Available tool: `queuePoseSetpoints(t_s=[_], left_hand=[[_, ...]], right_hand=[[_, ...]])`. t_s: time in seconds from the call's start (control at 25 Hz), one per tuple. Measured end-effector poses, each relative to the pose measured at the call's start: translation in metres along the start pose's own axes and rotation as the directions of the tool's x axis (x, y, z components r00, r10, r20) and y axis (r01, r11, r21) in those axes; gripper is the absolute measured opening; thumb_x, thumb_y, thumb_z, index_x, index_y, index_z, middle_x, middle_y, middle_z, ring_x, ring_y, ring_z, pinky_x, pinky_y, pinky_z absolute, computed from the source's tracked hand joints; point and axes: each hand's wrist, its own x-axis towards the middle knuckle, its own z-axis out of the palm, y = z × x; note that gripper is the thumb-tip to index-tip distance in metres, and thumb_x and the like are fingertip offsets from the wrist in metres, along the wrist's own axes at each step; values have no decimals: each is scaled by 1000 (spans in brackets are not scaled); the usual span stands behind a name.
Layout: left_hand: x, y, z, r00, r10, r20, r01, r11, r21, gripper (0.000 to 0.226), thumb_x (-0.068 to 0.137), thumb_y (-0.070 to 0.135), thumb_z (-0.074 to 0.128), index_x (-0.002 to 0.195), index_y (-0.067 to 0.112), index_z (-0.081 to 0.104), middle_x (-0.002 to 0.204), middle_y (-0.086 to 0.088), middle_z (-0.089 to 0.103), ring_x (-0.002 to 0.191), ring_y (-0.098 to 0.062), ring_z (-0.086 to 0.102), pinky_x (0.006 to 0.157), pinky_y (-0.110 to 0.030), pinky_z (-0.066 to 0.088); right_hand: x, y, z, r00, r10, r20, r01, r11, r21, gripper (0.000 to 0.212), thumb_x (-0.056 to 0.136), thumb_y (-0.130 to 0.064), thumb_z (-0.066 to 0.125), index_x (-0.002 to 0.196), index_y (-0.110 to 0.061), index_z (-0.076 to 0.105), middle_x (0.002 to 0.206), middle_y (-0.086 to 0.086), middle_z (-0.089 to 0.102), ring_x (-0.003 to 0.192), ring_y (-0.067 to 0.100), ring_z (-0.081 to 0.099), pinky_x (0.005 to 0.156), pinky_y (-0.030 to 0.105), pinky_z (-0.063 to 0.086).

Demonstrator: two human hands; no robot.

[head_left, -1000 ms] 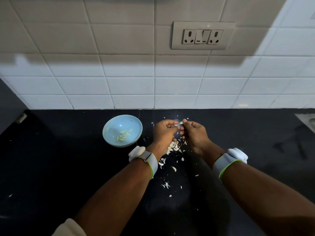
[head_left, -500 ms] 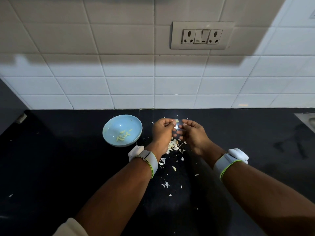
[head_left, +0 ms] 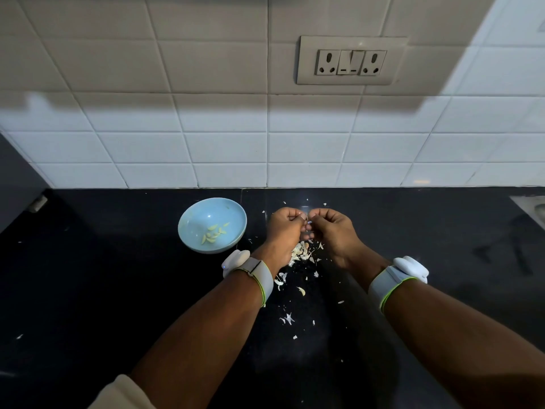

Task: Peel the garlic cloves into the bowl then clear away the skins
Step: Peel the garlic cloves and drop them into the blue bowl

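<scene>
Right of the blue bowl [head_left: 212,225], which holds peeled cloves [head_left: 213,233], both hands, left [head_left: 285,231] and right [head_left: 333,231], pinch one garlic clove [head_left: 307,222] with curled fingers above the skins [head_left: 300,252] on the tabletop [head_left: 118,290].

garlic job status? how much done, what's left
Done: several peeled cloves lie in the blue bowl. In hand: left hand and right hand pinch something small between them, likely a clove. Left: skins litter the black counter, none cleared.

White wristbands [head_left: 261,276] edged green; cream sleeve [head_left: 124,392] at left.
</scene>
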Motion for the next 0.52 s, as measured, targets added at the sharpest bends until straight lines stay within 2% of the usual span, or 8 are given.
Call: queuePoseSetpoints(t_s=[0.12, 0.24, 0.4, 0.52], left_hand=[[-1, -2, 0, 1000, -3, 8, 3, 1000, 27, 13, 101, 2, 57, 109, -6, 64, 70, -9, 61, 48, -10, 60, 48, -21, 54], [1, -4, -2, 1000, -15, 19, 15, 1000, 18, 14, 101, 3, 58, 108, -6, 67, 68, -9, 61, 47, -9, 60, 49, -21, 53], [0, -8, -3, 998, -17, 58, 18, 1000, -19, 17, 99, 6, 63, 108, -6, 70, 72, -10, 62, 51, -6, 59, 51, -19, 54], [-3, -9, -3, 998, -1, 56, 5, 998, -67, 15, 95, 10, 70, 96, -5, 69, 73, -9, 67, 54, -10, 59, 52, -23, 54]], right_hand=[[1, 3, -2, 1000, 8, 14, -8, 1000, 12, 10, 95, 4, 65, 106, 3, 67, 78, 14, 72, 70, 22, 68, 70, 30, 61], [1, 4, -3, 1000, 7, 17, -8, 1000, 13, 11, 94, 4, 67, 104, 3, 69, 79, 14, 73, 73, 23, 69, 73, 29, 61], [-1, 2, -2, 1000, 18, -23, -18, 1000, 15, 7, 97, -4, 67, 97, 2, 72, 76, 16, 71, 66, 21, 68, 65, 25, 61], [0, 0, -3, 998, -14, -55, 12, 999, -48, 9, 99, -7, 65, 100, 1, 69, 74, 15, 70, 63, 20, 67, 60, 28, 60]])
